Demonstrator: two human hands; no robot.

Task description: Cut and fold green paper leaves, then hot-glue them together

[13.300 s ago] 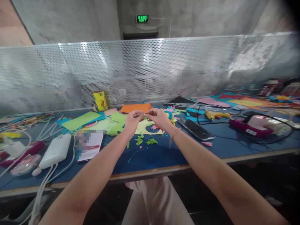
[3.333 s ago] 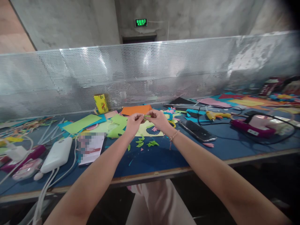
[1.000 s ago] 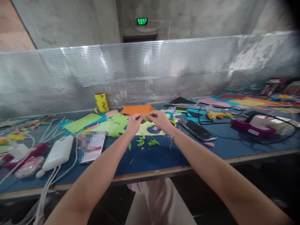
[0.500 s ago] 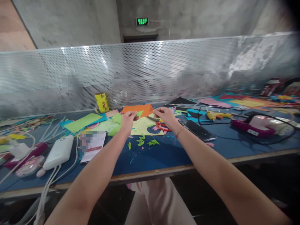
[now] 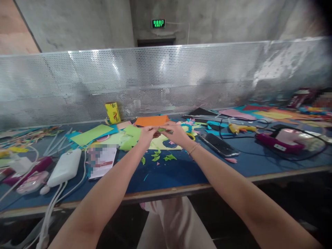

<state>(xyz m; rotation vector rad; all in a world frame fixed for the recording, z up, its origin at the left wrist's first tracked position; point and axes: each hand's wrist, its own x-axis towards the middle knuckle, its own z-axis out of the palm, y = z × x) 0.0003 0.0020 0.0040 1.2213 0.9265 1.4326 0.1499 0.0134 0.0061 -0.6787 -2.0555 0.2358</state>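
Observation:
My two hands meet over the blue table [image 5: 168, 174], just in front of an orange paper [image 5: 151, 120]. My left hand [image 5: 146, 135] is closed, its fingertips pinching a small green paper piece [image 5: 162, 130]. My right hand [image 5: 176, 134] is closed too, touching the same piece from the right. A thin grey scissors tip [image 5: 169, 131] pokes out from its fingers, and the handles are hidden under the hand. Below the hands lie a pale yellow sheet [image 5: 162, 142] and green scraps [image 5: 161, 157].
A white power bank [image 5: 64, 167] with cables and a card [image 5: 100, 160] lie left. A dark phone [image 5: 218, 144], yellow glue gun [image 5: 240, 128] and purple device [image 5: 277, 143] with black cords lie right. A yellow box [image 5: 112, 112] leans on the perforated metal screen [image 5: 166, 83].
Half a second ago my hands were apart, the right one holding red-handled scissors in plain view. Now they have come back together on the green piece, and the red handles are hidden.

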